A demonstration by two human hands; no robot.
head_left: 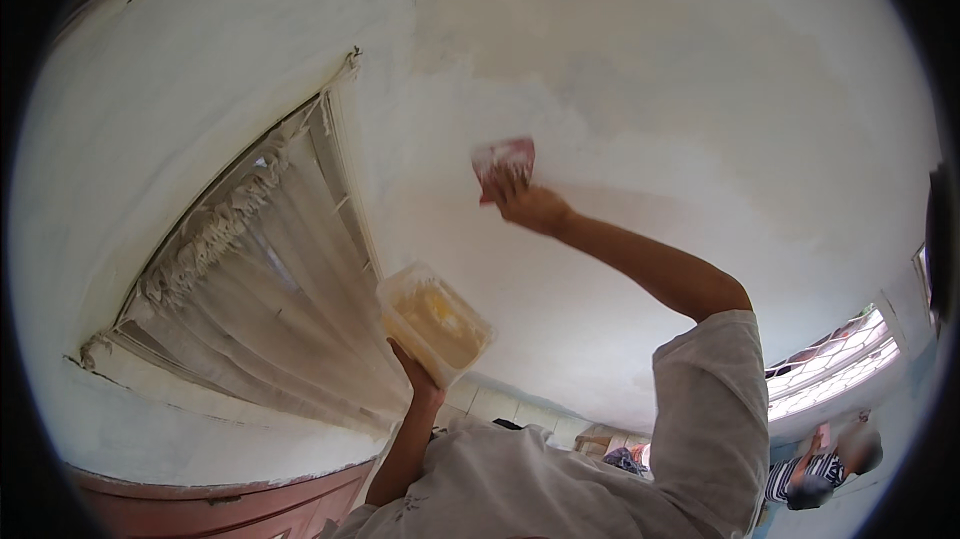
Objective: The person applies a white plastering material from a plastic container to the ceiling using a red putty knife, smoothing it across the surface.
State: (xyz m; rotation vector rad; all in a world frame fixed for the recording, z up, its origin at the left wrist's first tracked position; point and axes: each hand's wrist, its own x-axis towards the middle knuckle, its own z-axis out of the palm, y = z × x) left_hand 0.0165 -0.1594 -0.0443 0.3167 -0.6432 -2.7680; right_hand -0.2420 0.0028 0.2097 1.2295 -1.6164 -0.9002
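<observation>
My right hand (527,197) is raised with its fingers gripping a flat red scraper (494,154), smeared with white stuff, against or close to the pale, patchy painted surface (640,69). Lower and to the left, my left hand (418,371) holds a translucent plastic container (435,317) from below and the side; a creamy yellowish material lies inside it.
At left is a window with a gathered beige curtain (280,289), above a pink door (220,504). A barred window (830,364) is at right. Another person (815,474) in a striped top is below it. Assorted items (625,457) sit low behind me.
</observation>
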